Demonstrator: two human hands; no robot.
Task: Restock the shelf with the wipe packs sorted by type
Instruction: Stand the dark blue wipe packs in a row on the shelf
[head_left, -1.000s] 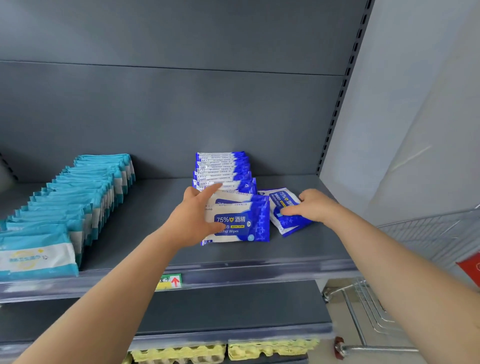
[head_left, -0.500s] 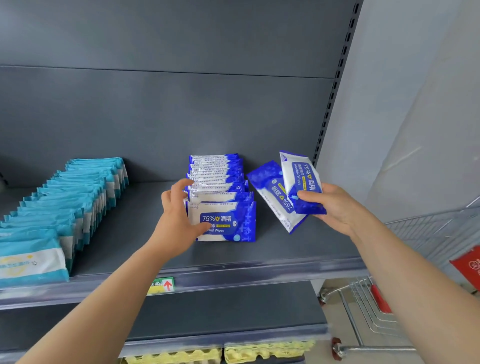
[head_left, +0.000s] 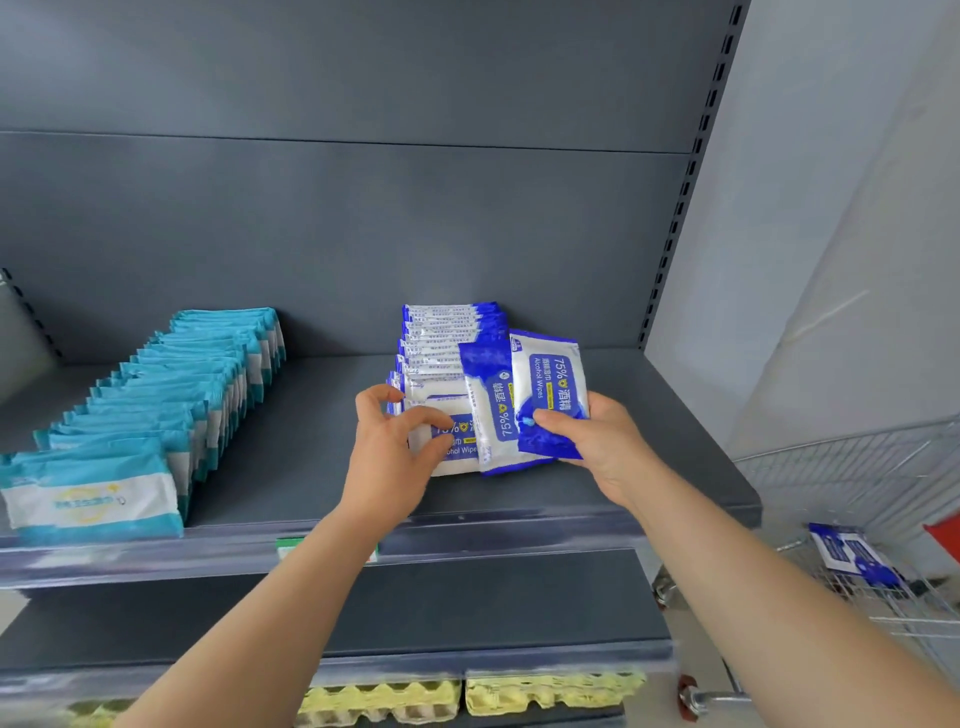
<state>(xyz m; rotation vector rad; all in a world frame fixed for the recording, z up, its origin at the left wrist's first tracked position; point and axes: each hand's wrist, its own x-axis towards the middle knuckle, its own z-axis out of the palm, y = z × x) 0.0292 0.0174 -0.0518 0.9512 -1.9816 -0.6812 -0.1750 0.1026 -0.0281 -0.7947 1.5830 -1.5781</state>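
Gripping two blue-and-white plastic alcohol wipe packs (head_left: 550, 379) in right hand (head_left: 602, 447), just beside matching standing row (head_left: 447, 332); pinching row's front pack (head_left: 460, 451) with left hand (head_left: 387, 457).

Two blue alcohol wipe packs (head_left: 524, 410) stand on end before the blue row (head_left: 447, 343); teal row (head_left: 171, 395) left.
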